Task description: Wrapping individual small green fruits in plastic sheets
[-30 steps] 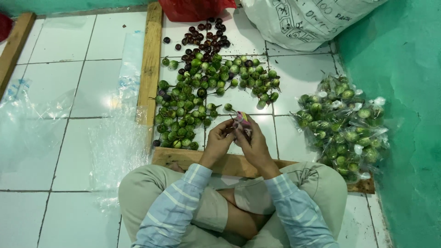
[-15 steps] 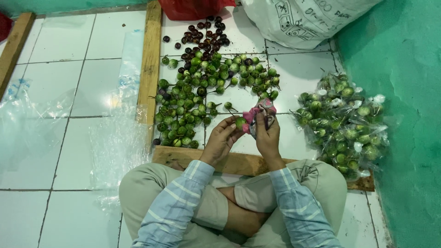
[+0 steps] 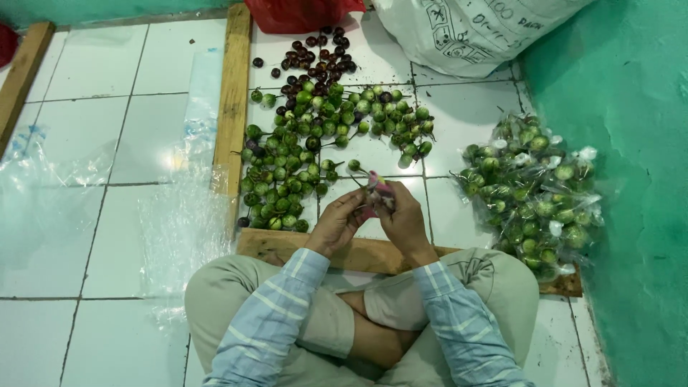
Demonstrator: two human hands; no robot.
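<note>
I sit cross-legged on a white tiled floor. My left hand (image 3: 338, 223) and my right hand (image 3: 405, 219) meet above a wooden plank (image 3: 362, 252), and both grip a small pink and clear bundle (image 3: 378, 190) between the fingertips. What is inside the bundle is too small to tell. Just beyond my hands lies a loose pile of small round green fruits (image 3: 297, 168) with stems. Farther back lies a patch of dark purple ones (image 3: 315, 61).
A heap of clear bags filled with green fruits (image 3: 534, 193) lies to my right, against a green wall (image 3: 634, 179). Empty clear plastic bags (image 3: 175, 229) lie on my left, beside a long upright plank (image 3: 233, 100). A white sack (image 3: 466, 29) and a red bag (image 3: 301, 13) stand at the back.
My hands lifted a little up and to the right with the bundle, then came back toward me. The piles have not moved.
</note>
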